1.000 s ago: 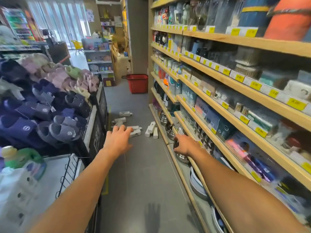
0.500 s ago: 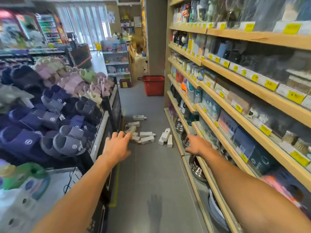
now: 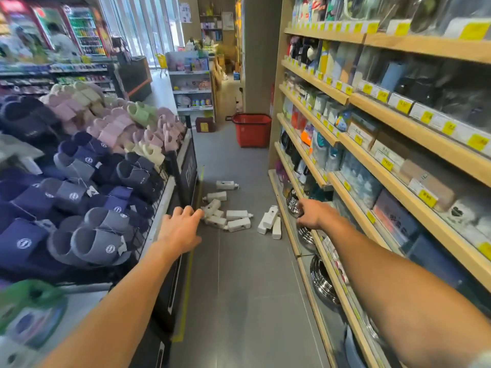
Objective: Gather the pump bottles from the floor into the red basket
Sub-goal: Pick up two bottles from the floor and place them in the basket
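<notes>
Several white pump bottles (image 3: 237, 223) lie scattered on the grey aisle floor ahead of me; two more white bottles (image 3: 269, 222) lie close to the right shelf base. The red basket (image 3: 252, 130) stands on the floor farther down the aisle, beside a pillar. My left hand (image 3: 180, 229) is stretched forward, fingers loosely apart, holding nothing, its fingertips overlapping the nearest bottles in view. My right hand (image 3: 313, 213) reaches forward by the lower right shelf, fingers curled downward, with nothing visible in it.
A slipper display rack (image 3: 106, 187) lines the left side of the aisle. Wooden shelves (image 3: 372, 160) with boxed goods and yellow price tags line the right; steel bowls (image 3: 322, 282) sit on the bottom shelf. A white display unit (image 3: 192, 86) stands at the aisle's far end.
The view has swung right and moved down the aisle; the bottles and basket appear nearer. Both arms stay stretched forward, empty.
</notes>
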